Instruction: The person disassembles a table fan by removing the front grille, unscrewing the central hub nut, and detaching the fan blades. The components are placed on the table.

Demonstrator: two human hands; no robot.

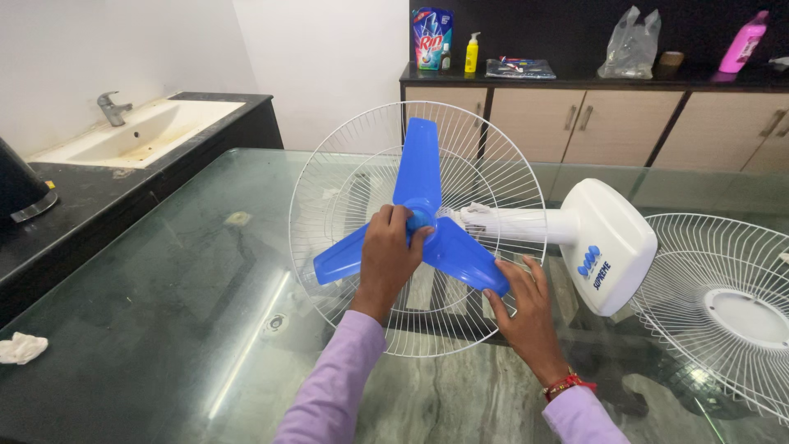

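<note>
- The left hand (393,251) is closed around the hub of the blue three-bladed plastic fan blade (419,222); the right hand (526,308) is spread, fingertips pressed on the lower right blade.
- The blade is seated against the white round wire rear guard (329,177), near the middle of the glass-topped green table (164,312).
- The white plastic fan motor housing (604,242) is laid on its side, its long axis running rightward from the hub.
- A second white wire guard (723,304) is laid flat at the right edge.
- Open tabletop is seen leftward; a crumpled white cloth (20,348) is at the left edge.
- A white sink (144,131) in a black counter and beige cupboards (625,123) are seen beyond.
</note>
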